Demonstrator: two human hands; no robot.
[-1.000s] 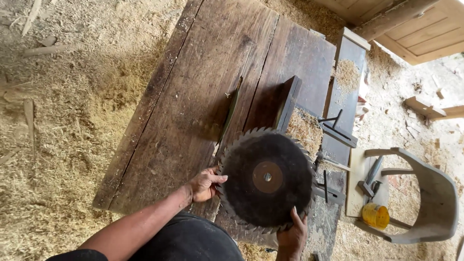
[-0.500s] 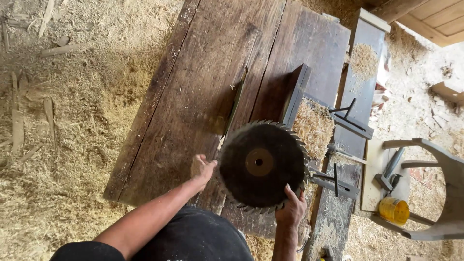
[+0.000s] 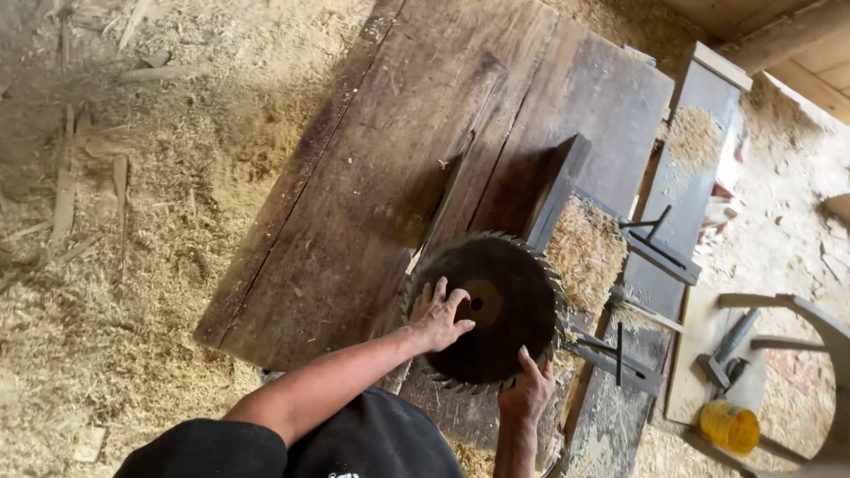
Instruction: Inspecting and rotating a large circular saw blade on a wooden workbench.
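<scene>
Two bare hands steady a large dark circular steel saw blade with toothed rim (image 3: 496, 305) over the slot of a dark weathered plank saw table (image 3: 390, 177). The left hand (image 3: 436, 316) lies flat on the blade's face beside the centre hole, fingers spread, pressing and not clenched. The right hand (image 3: 528, 389) grasps the lower toothed edge from beneath, fingers curled around the rim. The blade stands tilted at the table's near end, just beside a pile of pale sawdust (image 3: 584, 252) and the metal clamp fittings (image 3: 620, 354) on the side rail. The step in hand appears to be positioning the blade by its bore; the next move probably calls for careful alignment and fingers kept off the teeth. No labels or signs show; a small yellow cylindrical container (image 3: 729, 427) sits at lower right beside a hammer-like tool (image 3: 722, 354).
</scene>
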